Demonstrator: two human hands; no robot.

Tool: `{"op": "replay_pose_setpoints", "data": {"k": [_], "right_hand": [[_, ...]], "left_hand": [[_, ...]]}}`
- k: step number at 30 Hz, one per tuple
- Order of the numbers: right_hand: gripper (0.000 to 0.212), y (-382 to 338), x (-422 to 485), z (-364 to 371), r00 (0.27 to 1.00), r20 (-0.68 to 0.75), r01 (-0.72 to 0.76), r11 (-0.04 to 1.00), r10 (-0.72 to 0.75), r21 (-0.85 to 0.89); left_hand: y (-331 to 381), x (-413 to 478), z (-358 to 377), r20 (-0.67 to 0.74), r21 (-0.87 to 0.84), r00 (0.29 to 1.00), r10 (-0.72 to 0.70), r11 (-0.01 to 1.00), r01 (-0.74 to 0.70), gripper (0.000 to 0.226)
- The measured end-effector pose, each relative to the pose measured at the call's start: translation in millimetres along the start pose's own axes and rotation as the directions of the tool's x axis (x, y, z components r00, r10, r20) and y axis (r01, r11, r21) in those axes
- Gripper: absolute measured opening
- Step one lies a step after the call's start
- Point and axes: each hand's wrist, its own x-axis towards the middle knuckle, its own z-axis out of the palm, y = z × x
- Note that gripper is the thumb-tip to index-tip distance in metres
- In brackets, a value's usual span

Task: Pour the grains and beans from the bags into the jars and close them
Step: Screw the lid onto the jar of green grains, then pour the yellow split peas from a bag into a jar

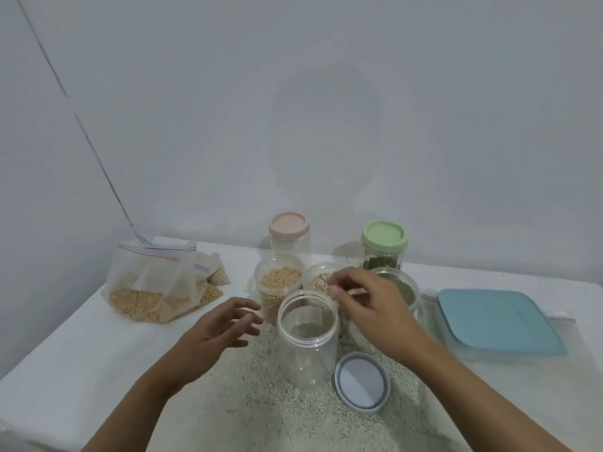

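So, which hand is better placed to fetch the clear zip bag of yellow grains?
Left, probably. The left hand is open and on the side of the clear zip bag of yellow grains; the right hand is beyond the empty clear plastic jar.

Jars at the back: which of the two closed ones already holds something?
The green-lidded jar, back right: dark green contents show through its wall. The pink-lidded jar looks empty.

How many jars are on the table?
6. At the back: the pink-lidded jar and the green-lidded jar. Middle row, open: the yellow-bean jar, the mixed-grain jar, the green-grain jar. Nearest: the empty jar. The right hand partly covers two; more may hide behind.
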Motion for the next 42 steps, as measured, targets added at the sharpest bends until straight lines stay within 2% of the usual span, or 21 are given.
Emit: {"op": "replay_pose_setpoints", "data": {"k": [5, 9, 15, 21, 27, 30, 32, 34, 37, 40, 42], "right_hand": [[0.008, -44, 39, 23, 0.996, 0.090, 0.012, 0.999, -0.016, 0.043], [0.006, -70, 67, 61, 0.986, 0.164, 0.008, 1.000, -0.003, -0.028], [0.008, -102, 103, 136, 0.986, 0.159, -0.052, 0.998, 0.056, -0.031], [0.011, -112, 140, 208, 0.986, 0.085, -0.139, 0.989, 0.143, -0.057], [0.053, -92, 179, 258, 0.973, -0.004, -0.216, 0.897, 0.232, -0.387], [0.054, -81, 191, 277, 0.956, -0.030, -0.271, 0.839, 0.291, -0.472], [0.040, -77, 196, 282, 0.955, -0.058, -0.286, 0.854, 0.291, -0.434], [0.025, -75, 201, 286, 0.955, -0.082, -0.297, 0.906, 0.286, -0.301], [0.016, -79, 203, 282, 0.935, -0.069, -0.353, 0.934, 0.348, -0.059], [0.016, -90, 199, 270, 0.933, 0.089, -0.357, 0.923, 0.347, 0.141], [0.013, -97, 195, 261, 0.940, 0.170, -0.323, 0.929, 0.294, 0.179]], "left_hand": [[10, -5, -38, -0.113, 0.062, 0.992, 0.050, 0.997, -0.043, 0.020], [-2, -3, -87, -0.202, 0.203, 0.977, 0.069, 0.979, -0.027, 0.013], [-27, 10, -174, -0.303, 0.298, 0.950, 0.078, 0.955, 0.017, 0.012], [-50, 36, -236, -0.271, 0.384, 0.957, 0.106, 0.923, 0.007, 0.011], [-75, 81, -270, -0.121, 0.510, 0.972, 0.199, 0.853, -0.111, 0.015], [-86, 103, -272, 0.015, 0.578, 0.975, 0.220, 0.794, -0.188, 0.030], [-88, 118, -271, 0.115, 0.623, 0.971, 0.208, 0.747, -0.234, 0.044], [-90, 131, -272, 0.211, 0.658, 0.962, 0.173, 0.702, -0.270, 0.058], [-93, 144, -275, 0.307, 0.678, 0.941, 0.140, 0.662, -0.320, 0.074], [-88, 148, -282, 0.366, 0.652, 0.917, 0.158, 0.660, -0.374, 0.059], [-78, 145, -288, 0.400, 0.609, 0.905, 0.146, 0.695, -0.381, 0.040]]}}
